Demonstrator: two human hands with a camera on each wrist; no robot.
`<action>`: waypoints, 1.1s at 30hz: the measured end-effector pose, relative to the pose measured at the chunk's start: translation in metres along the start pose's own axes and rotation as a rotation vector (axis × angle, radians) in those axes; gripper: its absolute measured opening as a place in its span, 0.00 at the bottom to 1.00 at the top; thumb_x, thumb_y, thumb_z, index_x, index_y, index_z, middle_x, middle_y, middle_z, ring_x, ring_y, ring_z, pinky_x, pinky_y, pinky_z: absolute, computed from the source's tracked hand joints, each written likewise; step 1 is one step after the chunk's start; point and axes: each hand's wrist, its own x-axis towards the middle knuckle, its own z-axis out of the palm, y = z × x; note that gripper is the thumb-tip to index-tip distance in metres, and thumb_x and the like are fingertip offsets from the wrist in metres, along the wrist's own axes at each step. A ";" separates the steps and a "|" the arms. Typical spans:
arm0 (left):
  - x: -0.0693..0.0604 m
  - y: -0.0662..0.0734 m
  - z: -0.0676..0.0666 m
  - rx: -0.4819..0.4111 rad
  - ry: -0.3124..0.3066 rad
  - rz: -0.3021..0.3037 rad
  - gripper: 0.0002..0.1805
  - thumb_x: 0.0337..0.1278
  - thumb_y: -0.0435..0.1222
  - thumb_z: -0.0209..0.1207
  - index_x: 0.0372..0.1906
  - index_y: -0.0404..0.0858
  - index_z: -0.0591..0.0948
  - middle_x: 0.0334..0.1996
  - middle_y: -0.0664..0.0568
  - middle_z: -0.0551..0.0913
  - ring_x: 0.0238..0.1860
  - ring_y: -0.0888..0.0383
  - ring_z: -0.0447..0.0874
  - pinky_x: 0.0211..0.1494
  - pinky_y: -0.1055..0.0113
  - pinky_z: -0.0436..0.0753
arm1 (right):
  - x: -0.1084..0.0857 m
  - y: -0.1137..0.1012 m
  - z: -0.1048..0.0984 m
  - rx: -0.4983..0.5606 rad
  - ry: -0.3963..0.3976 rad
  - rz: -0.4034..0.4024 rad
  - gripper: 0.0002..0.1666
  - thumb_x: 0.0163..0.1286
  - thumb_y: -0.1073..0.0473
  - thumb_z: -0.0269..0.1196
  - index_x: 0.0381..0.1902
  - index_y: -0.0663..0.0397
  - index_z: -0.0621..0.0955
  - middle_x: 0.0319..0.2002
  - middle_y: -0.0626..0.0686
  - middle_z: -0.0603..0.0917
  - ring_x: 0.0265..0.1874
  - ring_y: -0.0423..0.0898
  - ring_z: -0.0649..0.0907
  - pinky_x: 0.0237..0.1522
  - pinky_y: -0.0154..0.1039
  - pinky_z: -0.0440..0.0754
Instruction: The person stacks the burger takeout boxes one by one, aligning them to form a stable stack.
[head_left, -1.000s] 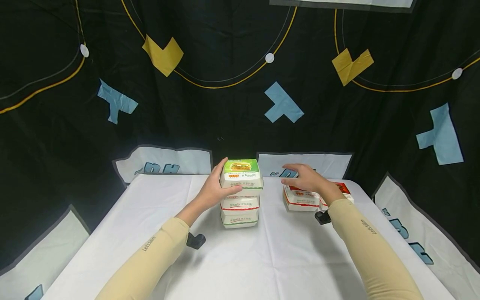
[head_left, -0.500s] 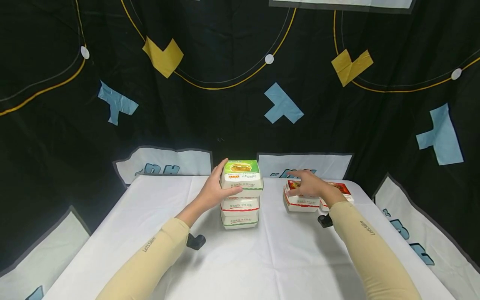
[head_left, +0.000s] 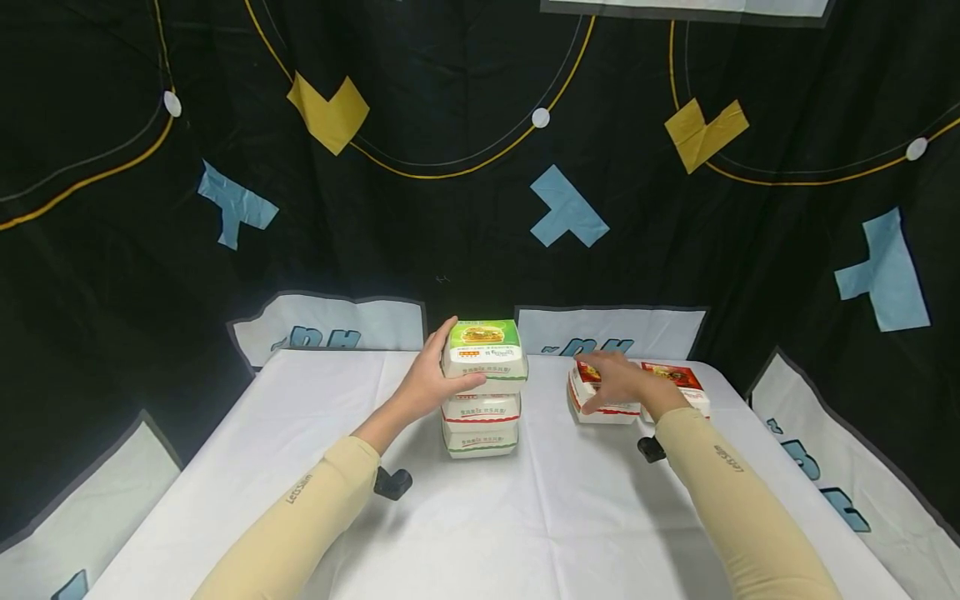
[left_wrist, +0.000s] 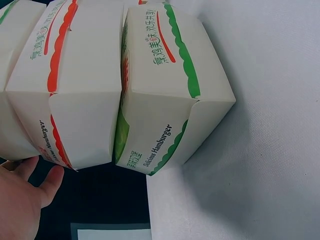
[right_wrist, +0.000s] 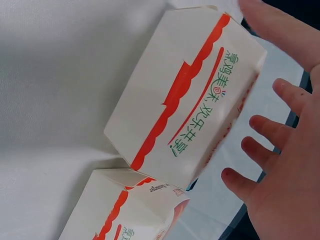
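In the middle of the table stands a stack of three paper hamburger boxes. My left hand (head_left: 435,379) grips the green-topped box (head_left: 491,358) at the top, its thumb along the front face. Below it are a red-trimmed box (left_wrist: 85,55) and, at the bottom, a green-trimmed box (left_wrist: 160,80). Over to the right, my right hand (head_left: 618,382) hovers over a red-topped hamburger box (right_wrist: 185,100), fingers spread and thumb in front of the near face. The right wrist view shows no clear grip on it. A second red-topped box (head_left: 678,379) sits beside it.
A white cloth covers the table (head_left: 480,525). Behind it hangs a black curtain (head_left: 420,242) with taped shapes. White panels (head_left: 337,321) with blue letters line the back and side edges.
My right hand has come down and slightly forward, from above the nearer red-topped box to around its top. The left hand and the stack stay put.
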 end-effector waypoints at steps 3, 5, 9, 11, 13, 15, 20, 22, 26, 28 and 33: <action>0.000 0.000 0.000 0.003 0.001 -0.001 0.59 0.48 0.56 0.73 0.80 0.58 0.48 0.77 0.52 0.58 0.72 0.49 0.65 0.68 0.42 0.73 | 0.000 0.000 0.001 -0.017 -0.018 0.018 0.60 0.54 0.44 0.77 0.79 0.41 0.59 0.79 0.63 0.54 0.76 0.70 0.51 0.66 0.77 0.58; -0.001 0.001 0.000 0.003 -0.001 -0.001 0.59 0.48 0.56 0.73 0.80 0.58 0.48 0.77 0.52 0.58 0.72 0.49 0.65 0.68 0.42 0.73 | 0.000 0.000 0.002 -0.018 -0.031 0.028 0.61 0.54 0.46 0.78 0.80 0.41 0.59 0.80 0.63 0.53 0.76 0.70 0.50 0.66 0.78 0.58; 0.000 0.001 0.000 0.003 -0.001 -0.001 0.59 0.48 0.56 0.73 0.80 0.58 0.48 0.77 0.52 0.58 0.72 0.49 0.65 0.68 0.42 0.73 | -0.001 0.001 0.004 -0.007 -0.047 0.043 0.61 0.54 0.47 0.78 0.80 0.39 0.58 0.80 0.62 0.52 0.77 0.70 0.49 0.66 0.78 0.58; 0.000 0.001 0.000 0.003 0.000 -0.001 0.59 0.48 0.56 0.73 0.80 0.58 0.48 0.76 0.52 0.59 0.72 0.49 0.65 0.68 0.43 0.73 | 0.000 0.003 0.006 -0.005 -0.053 0.051 0.61 0.54 0.47 0.77 0.80 0.38 0.57 0.80 0.62 0.51 0.77 0.69 0.49 0.65 0.77 0.59; 0.000 0.001 0.000 0.002 -0.001 -0.001 0.59 0.48 0.56 0.73 0.80 0.58 0.48 0.76 0.52 0.59 0.71 0.50 0.65 0.68 0.43 0.74 | 0.001 0.004 0.007 -0.002 -0.060 0.062 0.62 0.54 0.47 0.77 0.80 0.38 0.56 0.80 0.61 0.51 0.77 0.68 0.49 0.66 0.77 0.60; 0.000 0.001 0.001 0.002 -0.002 -0.003 0.59 0.48 0.55 0.73 0.80 0.57 0.48 0.76 0.52 0.59 0.71 0.50 0.65 0.67 0.43 0.74 | 0.001 0.005 0.009 -0.005 -0.066 0.066 0.62 0.54 0.47 0.77 0.81 0.38 0.56 0.80 0.62 0.51 0.77 0.68 0.50 0.65 0.76 0.62; 0.000 0.001 0.001 0.008 0.001 -0.008 0.59 0.48 0.55 0.73 0.80 0.57 0.48 0.76 0.51 0.59 0.71 0.49 0.65 0.67 0.43 0.75 | 0.002 0.007 0.012 -0.048 -0.074 0.046 0.62 0.55 0.46 0.76 0.81 0.39 0.55 0.80 0.64 0.50 0.76 0.69 0.51 0.68 0.75 0.59; 0.000 0.001 0.001 0.009 0.001 -0.006 0.59 0.48 0.55 0.73 0.81 0.57 0.48 0.76 0.51 0.59 0.71 0.49 0.65 0.67 0.43 0.75 | 0.002 0.007 0.013 -0.073 -0.078 0.037 0.62 0.56 0.46 0.76 0.81 0.39 0.54 0.80 0.64 0.50 0.77 0.69 0.50 0.68 0.75 0.58; 0.000 0.001 0.001 0.004 0.002 0.000 0.59 0.49 0.55 0.73 0.81 0.56 0.48 0.76 0.51 0.59 0.72 0.49 0.64 0.68 0.42 0.73 | 0.001 0.007 0.014 -0.090 -0.084 0.049 0.62 0.57 0.48 0.76 0.81 0.37 0.53 0.81 0.62 0.49 0.77 0.69 0.51 0.67 0.75 0.60; 0.001 0.001 0.001 -0.002 0.001 0.008 0.59 0.49 0.55 0.73 0.81 0.56 0.48 0.76 0.51 0.59 0.72 0.49 0.64 0.68 0.42 0.73 | 0.000 0.006 0.015 -0.101 -0.083 0.052 0.63 0.56 0.49 0.77 0.81 0.37 0.52 0.81 0.63 0.49 0.76 0.69 0.52 0.66 0.76 0.60; 0.001 0.000 0.001 -0.013 -0.005 0.012 0.60 0.49 0.55 0.74 0.81 0.56 0.48 0.76 0.50 0.59 0.73 0.48 0.64 0.68 0.41 0.73 | -0.001 0.006 0.018 -0.161 -0.080 0.051 0.66 0.56 0.52 0.77 0.82 0.39 0.49 0.81 0.63 0.49 0.77 0.68 0.51 0.70 0.75 0.54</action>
